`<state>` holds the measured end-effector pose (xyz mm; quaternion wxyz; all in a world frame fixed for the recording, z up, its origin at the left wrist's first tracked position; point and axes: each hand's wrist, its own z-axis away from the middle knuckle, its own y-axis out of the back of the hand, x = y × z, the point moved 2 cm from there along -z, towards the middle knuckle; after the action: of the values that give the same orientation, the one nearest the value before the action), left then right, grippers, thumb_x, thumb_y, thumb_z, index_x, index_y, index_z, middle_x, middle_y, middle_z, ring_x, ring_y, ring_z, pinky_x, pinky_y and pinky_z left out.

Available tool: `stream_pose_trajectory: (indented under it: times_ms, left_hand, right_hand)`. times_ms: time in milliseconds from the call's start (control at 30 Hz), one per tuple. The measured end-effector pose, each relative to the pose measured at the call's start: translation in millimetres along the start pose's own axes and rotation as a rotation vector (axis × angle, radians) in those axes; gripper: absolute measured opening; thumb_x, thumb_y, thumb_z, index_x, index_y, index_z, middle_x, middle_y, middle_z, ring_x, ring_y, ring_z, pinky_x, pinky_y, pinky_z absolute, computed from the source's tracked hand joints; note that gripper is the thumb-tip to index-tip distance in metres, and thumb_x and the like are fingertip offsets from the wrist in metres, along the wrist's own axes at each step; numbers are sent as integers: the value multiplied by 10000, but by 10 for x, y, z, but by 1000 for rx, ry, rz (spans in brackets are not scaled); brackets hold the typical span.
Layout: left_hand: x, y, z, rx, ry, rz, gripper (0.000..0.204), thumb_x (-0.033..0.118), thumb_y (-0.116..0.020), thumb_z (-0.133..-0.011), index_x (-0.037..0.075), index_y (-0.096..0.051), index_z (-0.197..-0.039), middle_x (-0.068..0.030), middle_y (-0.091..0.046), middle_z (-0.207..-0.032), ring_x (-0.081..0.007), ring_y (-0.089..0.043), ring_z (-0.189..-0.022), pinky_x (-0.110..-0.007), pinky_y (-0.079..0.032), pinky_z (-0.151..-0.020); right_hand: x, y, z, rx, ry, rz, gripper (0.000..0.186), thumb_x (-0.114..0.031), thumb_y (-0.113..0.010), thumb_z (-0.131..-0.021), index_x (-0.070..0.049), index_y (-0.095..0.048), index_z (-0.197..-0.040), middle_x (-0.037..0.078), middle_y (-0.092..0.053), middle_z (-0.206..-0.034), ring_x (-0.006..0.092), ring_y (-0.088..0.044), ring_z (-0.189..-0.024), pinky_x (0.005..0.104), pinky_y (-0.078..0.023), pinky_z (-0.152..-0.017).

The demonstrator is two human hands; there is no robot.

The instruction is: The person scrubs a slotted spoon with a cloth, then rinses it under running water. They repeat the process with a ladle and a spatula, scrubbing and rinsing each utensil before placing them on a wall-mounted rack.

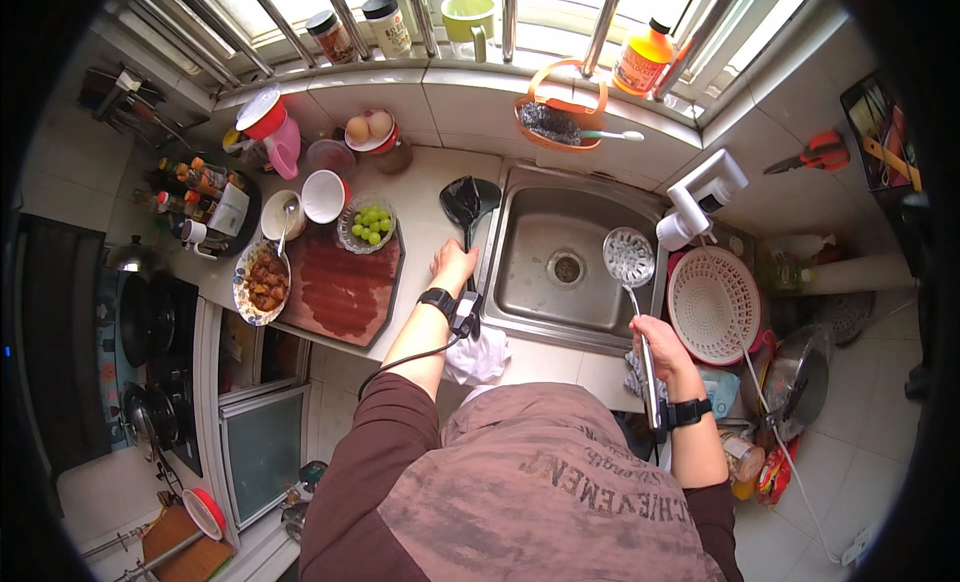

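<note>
My left hand (pixel 455 266) is closed around the handle of a black spatula (pixel 461 199), over the counter at the sink's left edge. A second dark, rounded utensil head (pixel 487 195) overlaps it; I cannot tell whether the same hand holds it. My right hand (pixel 664 353) grips the long handle of a metal slotted ladle (pixel 629 258). The ladle's perforated head is above the right side of the steel sink (pixel 530 302). No other utensil shows in that hand.
Left of the sink lie a reddish cutting board (pixel 335 294), a bowl of green grapes (pixel 368 225) and a patterned dish of food (pixel 264 282). A white faucet (pixel 697 202) and a pale colander (pixel 713 300) stand right. An orange basket (pixel 556 122) hangs behind the sink.
</note>
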<state>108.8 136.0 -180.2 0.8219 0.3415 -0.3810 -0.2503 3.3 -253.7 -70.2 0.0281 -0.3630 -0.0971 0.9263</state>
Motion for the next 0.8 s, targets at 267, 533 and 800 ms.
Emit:
stream_pose_trajectory:
  times_ms: [267, 533, 800]
  left_hand:
    - [-56, -136, -150, 48, -241, 94, 399, 299, -589, -839, -63, -553, -1002, -247, -636, -948, -384, -634, -867, -421, -511, -756]
    - [-27, 156, 89, -164, -213, 476, 215, 169, -531, -900, -24, -441, -927, -100, -562, -636, -179, -555, -433, -324, -464, -427]
    - [672, 202, 578, -711, -141, 732, 158, 164, -543, -914, 26, -467, -908, -16, -490, -594, -107, -481, -431, -244, -429, -411]
  right_hand:
    - [-24, 35, -110, 5, -30, 0, 206, -294, -593, -892, -100, -592, -820, -57, -468, -640, 53, -412, -548, 208, -329, -496]
    - [-110, -68, -258, 1, -63, -39, 199, -285, -595, -892, -101, -584, -817, -54, -493, -656, 54, -436, -565, 201, -343, -506]
    - [-147, -95, -359, 41, 27, 55, 212, -317, -593, -888, -113, -593, -833, -69, -462, -663, 44, -384, -562, 208, -301, -471]
